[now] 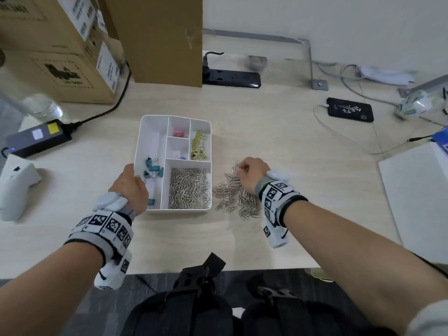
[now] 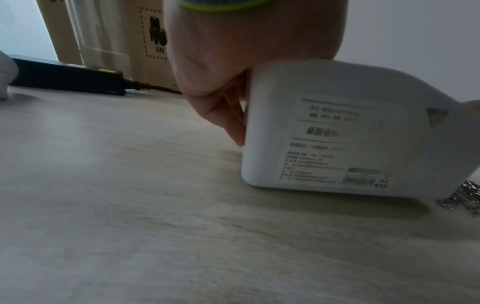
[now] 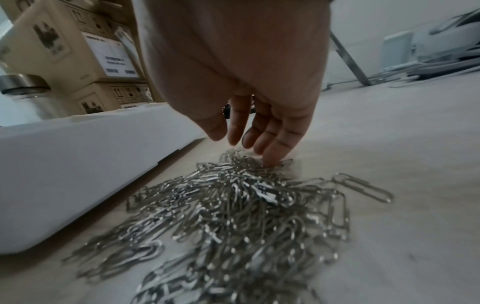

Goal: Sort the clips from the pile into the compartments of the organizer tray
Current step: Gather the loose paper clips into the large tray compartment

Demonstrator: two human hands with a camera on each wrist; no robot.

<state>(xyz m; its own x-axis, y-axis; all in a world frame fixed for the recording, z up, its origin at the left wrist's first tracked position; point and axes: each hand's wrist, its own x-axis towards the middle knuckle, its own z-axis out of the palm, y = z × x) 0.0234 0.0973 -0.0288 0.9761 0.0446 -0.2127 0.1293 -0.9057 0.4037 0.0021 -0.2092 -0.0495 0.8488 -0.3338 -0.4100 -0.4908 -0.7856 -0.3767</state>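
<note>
Head view: organizer tray [image 1: 139,151] is gripped at its near-left wall by left hand [image 1: 129,187], fingers wrapped over the rim. Silver paper clips [image 1: 189,189] fill the near-right compartment; teal binder clips [image 1: 153,168] are seen in the long left one, yellow clips [image 1: 198,147] in the far-right one, pink clips [image 1: 180,134] in a far middle one. Pile [image 1: 234,198] lies on table [image 1: 303,166] just right of the tray. Right hand [image 1: 251,175] is set at the pile's far edge, fingers curled on a few clips.

Left wrist view: fingers [image 2: 233,121] are pressed on the tray's outer wall.

Right wrist view: fingertips [image 3: 272,156] are dipped into the pile, loosely bunched; a firm pinch cannot be told.
</note>
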